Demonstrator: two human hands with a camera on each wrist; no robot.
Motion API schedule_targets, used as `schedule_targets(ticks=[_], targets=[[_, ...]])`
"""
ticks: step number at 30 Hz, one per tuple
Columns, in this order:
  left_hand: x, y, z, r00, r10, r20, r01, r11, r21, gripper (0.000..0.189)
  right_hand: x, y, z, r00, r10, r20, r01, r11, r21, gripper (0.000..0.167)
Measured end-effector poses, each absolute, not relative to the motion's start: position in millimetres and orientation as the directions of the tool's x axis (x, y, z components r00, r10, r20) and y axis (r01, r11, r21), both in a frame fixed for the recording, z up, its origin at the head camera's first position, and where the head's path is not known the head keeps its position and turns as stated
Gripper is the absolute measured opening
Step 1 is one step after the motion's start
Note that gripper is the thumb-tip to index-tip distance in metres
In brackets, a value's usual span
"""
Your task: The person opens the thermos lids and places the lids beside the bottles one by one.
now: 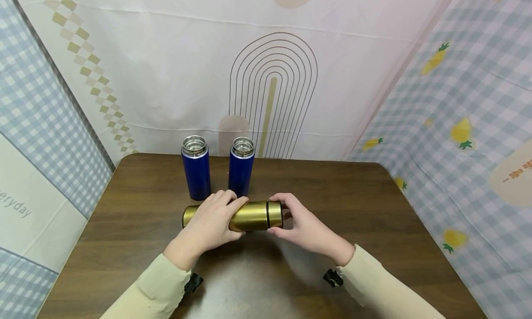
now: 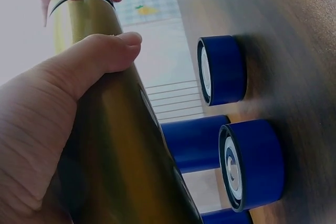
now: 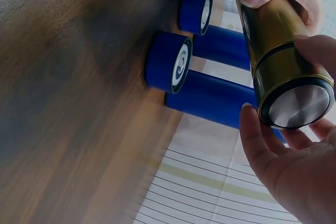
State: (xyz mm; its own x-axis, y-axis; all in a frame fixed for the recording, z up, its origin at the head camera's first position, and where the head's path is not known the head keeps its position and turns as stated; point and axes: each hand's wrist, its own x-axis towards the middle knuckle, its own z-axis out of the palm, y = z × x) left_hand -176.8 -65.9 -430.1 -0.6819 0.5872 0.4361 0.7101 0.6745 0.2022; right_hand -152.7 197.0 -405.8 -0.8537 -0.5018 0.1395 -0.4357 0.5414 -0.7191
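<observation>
A gold thermos (image 1: 251, 216) lies sideways above the table, a black ring marking off its cap (image 1: 275, 214) at the right end. Its body is gripped by my left hand (image 1: 212, 219), thumb along the near side. The fingers and thumb of my right hand (image 1: 303, 226) hold the cap from opposite sides; its metal end disc (image 3: 300, 106) shows in the right wrist view. Behind the thermos stand two uncapped blue thermoses, one on the left (image 1: 196, 173) and one on the right (image 1: 241, 171), with steel mouths.
Two blue caps, one (image 2: 223, 70) and another (image 2: 254, 163), sit on the wooden table (image 1: 332, 189) in front of the blue thermoses; the gold thermos hides them in the head view. Patterned cloth (image 1: 166, 69) hangs behind the table and along both sides.
</observation>
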Motion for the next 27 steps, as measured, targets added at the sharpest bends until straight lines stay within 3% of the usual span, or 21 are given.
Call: schedule_targets(ticks=[5,12,16,22,27], targets=[[-176.4,-66.0,-431.1,-0.689,0.583,0.431,0.706,0.673,0.22,0.077,-152.8,195.5,-405.5,-0.896,-0.441,0.053,-0.309,0.533,-0.788,0.073],[-176.7,-65.2,-430.8,-0.682,0.584,0.441,0.71,0.673,0.207,0.077,-153.7,194.9,-404.1,-0.938,-0.345,-0.025,-0.193,0.581,-0.791,0.051],[-177.0,-65.6,-432.0,-0.678,0.586,0.443,0.713,0.67,0.205,0.077,-153.5,191.7,-403.8,-0.948,-0.313,-0.063,-0.146,0.6,-0.786,0.048],[-176.8,-67.0,-431.7,-0.682,0.584,0.439,0.711,0.671,0.211,0.077,-153.8,192.1,-405.4,-0.939,-0.341,-0.045,-0.161,0.553,-0.817,0.044],[-176.2,-68.2,-431.4,-0.7,0.579,0.418,0.696,0.683,0.22,0.077,-154.0,193.2,-406.9,-0.924,-0.383,-0.006,-0.207,0.511,-0.834,0.058]])
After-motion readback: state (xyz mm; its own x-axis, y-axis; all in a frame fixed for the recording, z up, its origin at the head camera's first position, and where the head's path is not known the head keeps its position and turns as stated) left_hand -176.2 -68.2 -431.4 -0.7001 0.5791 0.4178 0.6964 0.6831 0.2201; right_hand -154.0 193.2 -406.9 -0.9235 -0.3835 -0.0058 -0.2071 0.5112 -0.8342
